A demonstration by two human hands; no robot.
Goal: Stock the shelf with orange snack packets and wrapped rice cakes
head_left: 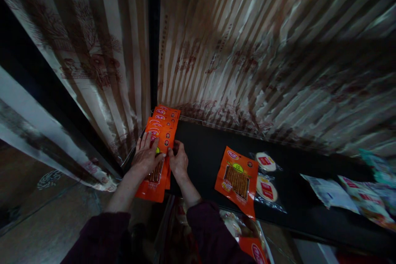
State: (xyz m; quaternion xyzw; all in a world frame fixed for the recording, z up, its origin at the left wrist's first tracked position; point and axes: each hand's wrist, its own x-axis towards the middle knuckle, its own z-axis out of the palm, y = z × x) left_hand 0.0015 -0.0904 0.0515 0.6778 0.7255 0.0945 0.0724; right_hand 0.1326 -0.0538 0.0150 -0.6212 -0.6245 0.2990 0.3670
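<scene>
Several orange snack packets lie overlapped in a stack at the left end of a black shelf. My left hand rests flat on top of the stack, fingers stretched toward the back. At the stack's right edge is my right hand, thumb on the front and fingers curled round the side. Part of the top packet's picture of brown strips is covered by the left hand. To the right lies a single orange snack packet, its lower corner hanging over the shelf's front edge.
Two clear-wrapped round snacks sit beside the single packet. Farther right are a white packet and several colourful bags. Pleated printed curtains hang behind and left. Below the shelf stands a box with more packets.
</scene>
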